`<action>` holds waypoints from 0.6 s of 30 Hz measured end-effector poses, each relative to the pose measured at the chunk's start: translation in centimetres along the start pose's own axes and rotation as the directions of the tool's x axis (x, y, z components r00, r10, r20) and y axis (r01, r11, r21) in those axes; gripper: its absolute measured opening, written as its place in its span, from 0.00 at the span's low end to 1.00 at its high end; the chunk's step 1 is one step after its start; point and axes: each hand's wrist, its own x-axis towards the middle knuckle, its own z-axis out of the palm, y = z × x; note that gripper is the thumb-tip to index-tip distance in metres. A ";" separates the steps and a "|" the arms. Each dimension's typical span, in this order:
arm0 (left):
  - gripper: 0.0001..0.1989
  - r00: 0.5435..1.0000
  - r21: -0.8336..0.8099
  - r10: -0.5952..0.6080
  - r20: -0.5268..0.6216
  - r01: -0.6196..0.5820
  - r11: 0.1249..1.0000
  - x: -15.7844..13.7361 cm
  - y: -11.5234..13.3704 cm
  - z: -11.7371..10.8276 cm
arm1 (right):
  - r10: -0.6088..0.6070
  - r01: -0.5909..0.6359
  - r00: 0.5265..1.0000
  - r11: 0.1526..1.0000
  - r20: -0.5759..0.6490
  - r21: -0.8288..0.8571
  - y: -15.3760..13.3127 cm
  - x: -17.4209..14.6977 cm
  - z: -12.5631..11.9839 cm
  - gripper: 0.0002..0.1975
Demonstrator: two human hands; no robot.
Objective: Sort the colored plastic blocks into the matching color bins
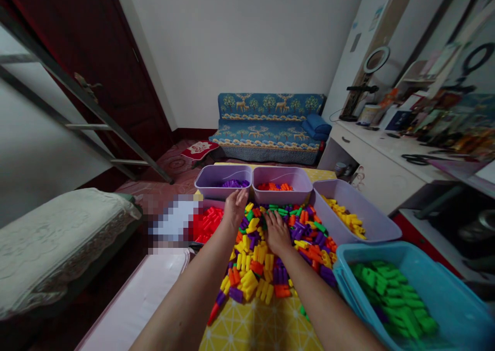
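A mixed pile of colored plastic building pieces (249, 284) in yellow, orange, purple, green and red covers much of the table. My left hand (234, 208) is raised above the pile's left side, fingers stretched out by the near wall of a lilac bin with purple pieces (235, 184). I see nothing held in it. Palm down, my right hand (277, 231) rests on the middle of the pile with its fingers spread among the pieces. Behind it stands a lilac bin (284, 194) with orange pieces inside.
Red pieces (209, 223) fill a container at the left. On the right are a lilac bin (371, 226) with yellow pieces and a blue bin (348, 284) with green ones. A yellow patterned cloth (259, 328) covers the table; a sofa (266, 129) stands beyond.
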 end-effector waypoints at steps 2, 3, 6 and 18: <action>0.08 1.000 0.059 -0.027 -0.011 0.027 0.998 -1.7 -1.2 -0.7 | -0.003 0.003 1.000 1.000 -0.013 0.013 0.0 0.0 0.0 0.34; 0.11 1.000 0.109 -0.029 -0.009 0.030 0.994 -2.7 -1.9 -1.2 | -0.004 0.004 1.000 1.000 -0.017 0.018 0.0 0.0 0.0 0.35; 0.19 0.979 0.623 0.106 0.171 -0.191 0.758 -5.8 -4.2 -3.0 | 0.002 -0.001 1.000 1.000 -0.022 0.027 0.0 0.0 0.1 0.36; 0.24 0.816 0.811 0.026 0.577 -0.569 -0.135 -9.8 -5.9 -5.2 | -0.001 0.018 0.996 0.981 -0.085 0.191 -0.2 0.0 -0.5 0.28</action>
